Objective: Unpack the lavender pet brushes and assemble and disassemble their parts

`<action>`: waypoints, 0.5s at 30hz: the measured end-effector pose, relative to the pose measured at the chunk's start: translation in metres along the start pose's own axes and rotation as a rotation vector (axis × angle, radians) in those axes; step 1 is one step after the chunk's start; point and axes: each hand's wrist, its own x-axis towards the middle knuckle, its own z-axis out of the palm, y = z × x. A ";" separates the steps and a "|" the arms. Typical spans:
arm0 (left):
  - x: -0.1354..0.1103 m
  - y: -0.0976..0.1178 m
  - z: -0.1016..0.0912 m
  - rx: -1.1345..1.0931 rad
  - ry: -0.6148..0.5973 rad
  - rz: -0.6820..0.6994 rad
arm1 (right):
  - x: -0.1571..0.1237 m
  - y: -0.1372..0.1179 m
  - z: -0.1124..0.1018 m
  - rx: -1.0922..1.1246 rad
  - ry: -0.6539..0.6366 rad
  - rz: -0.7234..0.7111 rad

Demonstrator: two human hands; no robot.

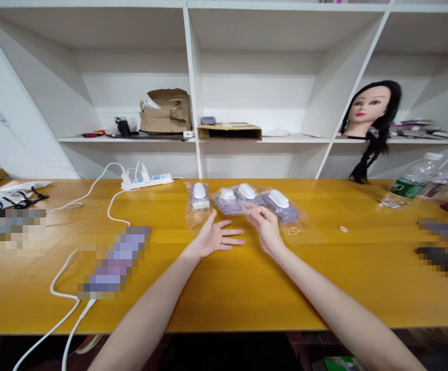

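Note:
Several small purple-and-white devices sealed in clear plastic bags lie in a row on the yellow table [224, 288]. One bagged device [198, 198] sits apart on the left; the others [229, 201], [281, 206] overlap in the middle. My left hand [218, 237] rests on the table just below the row, palm up, fingers spread and empty. My right hand [266, 226] is beside it, its fingertips pinching the edge of the plastic bag around the middle devices.
A white power strip [148, 180] with cables trails across the table's left side. A plastic water bottle [411, 185] lies at the right. Behind the table stand white shelves holding cardboard boxes [165, 111] and a mannequin head with black hair [370, 111]. Blurred patches cover items left and right.

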 end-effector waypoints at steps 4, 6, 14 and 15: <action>0.002 -0.005 0.006 -0.176 -0.072 0.160 | -0.026 -0.022 0.007 -0.112 -0.172 -0.260; -0.001 -0.004 0.009 -0.253 -0.063 0.231 | -0.035 -0.028 0.008 -0.224 -0.245 -0.422; -0.009 0.005 0.006 -0.359 -0.008 0.438 | -0.038 -0.030 -0.003 -0.432 -0.453 -0.888; -0.009 0.006 0.005 -0.357 0.010 0.447 | -0.038 -0.032 -0.004 -0.461 -0.510 -0.921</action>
